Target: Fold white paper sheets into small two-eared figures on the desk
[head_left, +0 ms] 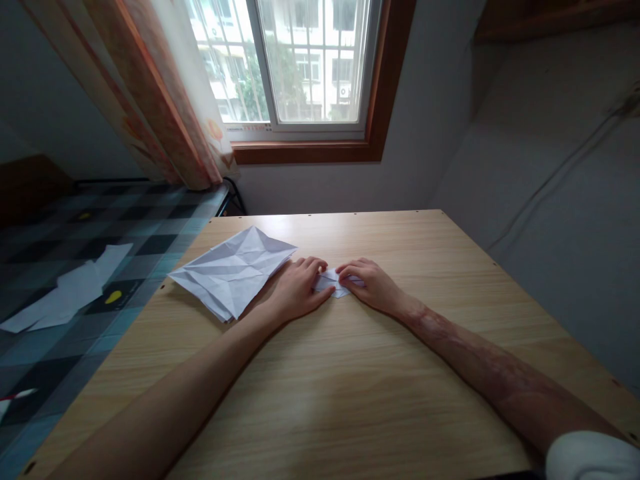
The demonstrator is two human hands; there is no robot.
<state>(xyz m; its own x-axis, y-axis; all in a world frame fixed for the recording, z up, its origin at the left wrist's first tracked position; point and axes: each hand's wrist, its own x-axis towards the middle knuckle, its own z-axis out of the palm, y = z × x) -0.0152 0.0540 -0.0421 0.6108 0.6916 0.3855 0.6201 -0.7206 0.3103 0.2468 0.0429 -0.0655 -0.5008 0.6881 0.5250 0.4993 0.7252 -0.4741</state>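
A small folded piece of white paper (332, 277) lies flat on the wooden table, with crease lines across it. My left hand (299, 288) holds its left side, thumb at the near edge and fingers curled at the far edge. From the right, my right hand (373, 283) grips the other side, its thumb and fingertips pressed together on the paper. The fingers partly cover both ends of the folded paper. Just left of my left hand rests a stack of larger creased white sheets (237, 260).
The light wooden table (320, 393) reaches toward a wall below a window (310, 60). To the left stands a bed with a checked cover (150, 213), bearing loose white paper pieces (70, 293). A patterned curtain (165, 100) hangs beside the window. A cable (555, 173) runs along the right wall.
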